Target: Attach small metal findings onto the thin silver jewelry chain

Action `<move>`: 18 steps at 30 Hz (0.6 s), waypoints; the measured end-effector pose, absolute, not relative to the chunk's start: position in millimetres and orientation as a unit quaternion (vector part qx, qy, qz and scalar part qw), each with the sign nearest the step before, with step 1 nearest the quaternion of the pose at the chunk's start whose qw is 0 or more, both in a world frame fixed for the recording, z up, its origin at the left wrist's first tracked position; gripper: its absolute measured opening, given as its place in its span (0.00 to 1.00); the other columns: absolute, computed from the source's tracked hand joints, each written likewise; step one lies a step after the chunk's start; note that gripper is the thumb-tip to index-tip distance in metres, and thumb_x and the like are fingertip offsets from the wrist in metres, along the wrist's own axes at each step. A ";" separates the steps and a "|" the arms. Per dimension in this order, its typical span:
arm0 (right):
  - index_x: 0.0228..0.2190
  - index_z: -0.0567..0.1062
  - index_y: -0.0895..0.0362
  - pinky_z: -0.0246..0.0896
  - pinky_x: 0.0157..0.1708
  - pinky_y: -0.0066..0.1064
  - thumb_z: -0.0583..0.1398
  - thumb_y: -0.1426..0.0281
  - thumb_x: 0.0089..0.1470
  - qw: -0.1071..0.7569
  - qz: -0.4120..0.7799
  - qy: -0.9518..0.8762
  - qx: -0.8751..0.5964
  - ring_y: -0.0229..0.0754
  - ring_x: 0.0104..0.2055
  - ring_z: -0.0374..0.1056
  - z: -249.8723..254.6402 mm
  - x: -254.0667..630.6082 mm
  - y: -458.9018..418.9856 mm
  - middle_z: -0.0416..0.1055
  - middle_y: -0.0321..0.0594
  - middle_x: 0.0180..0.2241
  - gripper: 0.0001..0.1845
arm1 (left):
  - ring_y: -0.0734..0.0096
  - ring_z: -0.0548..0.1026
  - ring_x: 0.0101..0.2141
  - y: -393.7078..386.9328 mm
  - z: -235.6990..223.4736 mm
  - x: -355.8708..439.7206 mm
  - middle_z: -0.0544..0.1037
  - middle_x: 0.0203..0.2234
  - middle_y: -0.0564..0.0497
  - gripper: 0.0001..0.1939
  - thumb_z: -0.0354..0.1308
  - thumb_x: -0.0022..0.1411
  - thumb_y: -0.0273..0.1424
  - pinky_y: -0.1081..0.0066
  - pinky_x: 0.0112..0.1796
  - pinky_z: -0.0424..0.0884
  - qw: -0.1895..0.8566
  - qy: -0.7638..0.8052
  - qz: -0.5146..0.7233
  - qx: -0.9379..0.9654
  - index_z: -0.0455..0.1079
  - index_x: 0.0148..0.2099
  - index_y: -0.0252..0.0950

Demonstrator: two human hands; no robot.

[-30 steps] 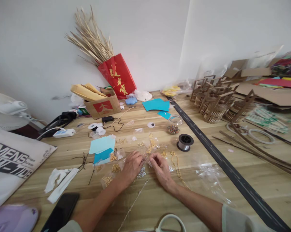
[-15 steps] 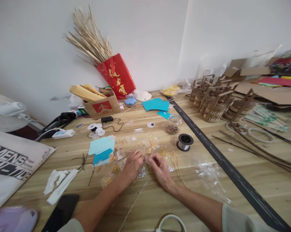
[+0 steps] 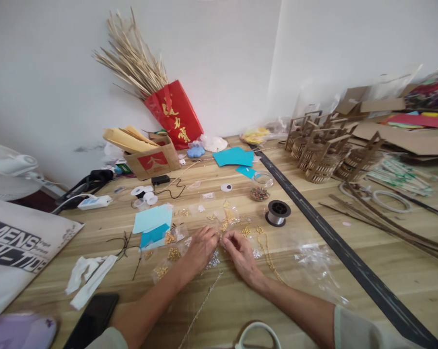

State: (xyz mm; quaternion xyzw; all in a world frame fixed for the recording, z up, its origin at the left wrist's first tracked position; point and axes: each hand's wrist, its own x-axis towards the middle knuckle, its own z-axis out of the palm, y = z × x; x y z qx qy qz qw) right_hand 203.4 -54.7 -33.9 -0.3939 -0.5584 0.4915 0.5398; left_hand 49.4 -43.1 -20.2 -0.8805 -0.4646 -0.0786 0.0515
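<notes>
Wooden surface (image 3: 349, 291) strewn with craft goods: a red paper bag (image 3: 175, 114) of dried stalks at the wall, a cardboard box (image 3: 151, 157) beside it, a wire spool (image 3: 277, 212) and a bead jar (image 3: 260, 189) nearer the middle. The person's left hand (image 3: 200, 247) and right hand (image 3: 242, 252) rest close together among small clear packets of gold findings (image 3: 173, 253). Fingers of both hands are pinched narrow, tips almost meeting over something too small to identify, just above a silver chain (image 3: 200, 306).
</notes>
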 end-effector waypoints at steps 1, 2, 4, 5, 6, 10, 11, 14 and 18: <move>0.25 0.68 0.56 0.54 0.28 0.29 0.57 0.57 0.55 0.539 0.491 -0.560 -0.394 0.38 0.27 0.58 -33.9 203.4 -54.6 0.62 0.33 0.23 0.16 | 0.63 0.68 0.32 -42.5 -20.7 49.3 0.72 0.27 0.48 0.14 0.47 0.68 0.26 0.65 0.38 0.65 0.053 -0.461 -0.081 -0.882 0.70 0.32 0.34; 0.25 0.68 0.56 0.54 0.28 0.29 0.57 0.57 0.55 0.538 0.491 -0.560 -0.394 0.38 0.27 0.58 -34.1 203.5 -54.6 0.62 0.34 0.23 0.16 | 0.63 0.68 0.32 -42.0 -20.9 49.4 0.72 0.27 0.48 0.14 0.47 0.68 0.25 0.65 0.38 0.65 0.052 -0.458 -0.083 -0.883 0.70 0.31 0.34; 0.25 0.68 0.57 0.54 0.28 0.29 0.57 0.57 0.55 0.538 0.492 -0.559 -0.395 0.38 0.27 0.58 -34.6 203.7 -54.4 0.63 0.34 0.23 0.17 | 0.62 0.68 0.32 -41.2 -20.2 50.2 0.72 0.27 0.48 0.14 0.46 0.68 0.25 0.64 0.38 0.65 0.048 -0.455 -0.084 -0.885 0.69 0.31 0.34; 0.25 0.68 0.57 0.54 0.28 0.28 0.57 0.57 0.55 0.539 0.494 -0.558 -0.394 0.38 0.27 0.58 -34.8 203.8 -54.4 0.63 0.34 0.23 0.17 | 0.62 0.68 0.33 -41.1 -19.2 50.8 0.72 0.27 0.48 0.14 0.46 0.68 0.25 0.64 0.38 0.65 0.046 -0.454 -0.084 -0.886 0.69 0.31 0.34; 0.25 0.68 0.57 0.54 0.28 0.28 0.57 0.57 0.55 0.537 0.497 -0.557 -0.393 0.38 0.27 0.58 -35.1 203.9 -54.4 0.63 0.34 0.23 0.17 | 0.62 0.69 0.33 -41.2 -17.8 51.5 0.73 0.27 0.47 0.14 0.46 0.68 0.25 0.64 0.38 0.66 0.042 -0.452 -0.085 -0.887 0.70 0.31 0.33; 0.26 0.68 0.56 0.52 0.25 0.28 0.57 0.57 0.56 0.527 0.514 -0.551 -0.392 0.37 0.24 0.56 -35.6 204.4 -54.9 0.61 0.32 0.22 0.16 | 0.63 0.70 0.32 -44.7 -8.5 52.0 0.74 0.27 0.47 0.14 0.49 0.67 0.27 0.65 0.37 0.66 0.006 -0.474 -0.120 -0.872 0.70 0.29 0.33; 0.26 0.68 0.56 0.52 0.25 0.28 0.57 0.56 0.56 0.526 0.515 -0.551 -0.393 0.36 0.24 0.55 -35.6 204.5 -55.0 0.61 0.32 0.22 0.16 | 0.64 0.71 0.32 -46.3 -6.1 51.4 0.74 0.26 0.48 0.13 0.51 0.66 0.28 0.66 0.36 0.66 -0.010 -0.487 -0.141 -0.862 0.71 0.29 0.33; 0.26 0.68 0.56 0.52 0.25 0.28 0.58 0.56 0.55 0.528 0.508 -0.554 -0.395 0.37 0.25 0.56 -36.0 204.8 -55.2 0.61 0.33 0.22 0.17 | 0.65 0.73 0.32 -51.4 -1.7 48.3 0.76 0.27 0.49 0.09 0.55 0.63 0.26 0.68 0.36 0.67 -0.070 -0.501 -0.214 -0.835 0.72 0.30 0.34; 0.27 0.68 0.56 0.50 0.23 0.27 0.58 0.56 0.55 0.515 0.532 -0.548 -0.389 0.36 0.23 0.53 -36.7 205.5 -55.2 0.59 0.31 0.22 0.16 | 0.67 0.74 0.31 -56.2 -4.5 45.8 0.78 0.26 0.50 0.07 0.56 0.60 0.23 0.69 0.38 0.67 -0.115 -0.507 -0.272 -0.810 0.73 0.30 0.35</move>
